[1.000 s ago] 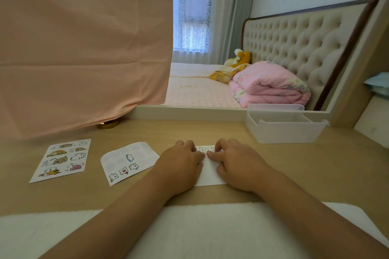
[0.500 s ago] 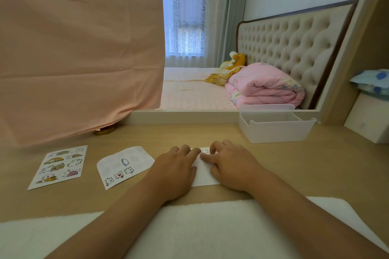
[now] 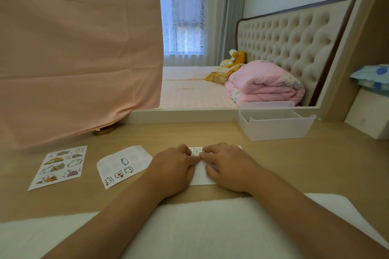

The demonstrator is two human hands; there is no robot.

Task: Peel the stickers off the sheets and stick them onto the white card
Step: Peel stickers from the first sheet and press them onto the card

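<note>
The white card [image 3: 201,176] lies flat on the wooden desk, mostly under my two hands. My left hand [image 3: 173,167] rests on its left part and my right hand [image 3: 228,166] on its right part, fingertips meeting near the card's top. A small bear sticker [image 3: 196,151] shows on the card between the fingertips. Whether the fingers pinch a sticker is hidden. To the left lie a bluish sticker sheet [image 3: 124,165] with a few stickers left and a white sheet of animal stickers [image 3: 60,167].
A white plastic bin [image 3: 275,125] stands at the back right of the desk [image 3: 305,164]. A pink cloth [image 3: 73,48] hangs over the back left. A white towel [image 3: 200,227] lies along the near edge under my forearms.
My fingertips have drawn closer together at the top of the card. The camera view has shifted slightly. Both sticker sheets stay where they were.
</note>
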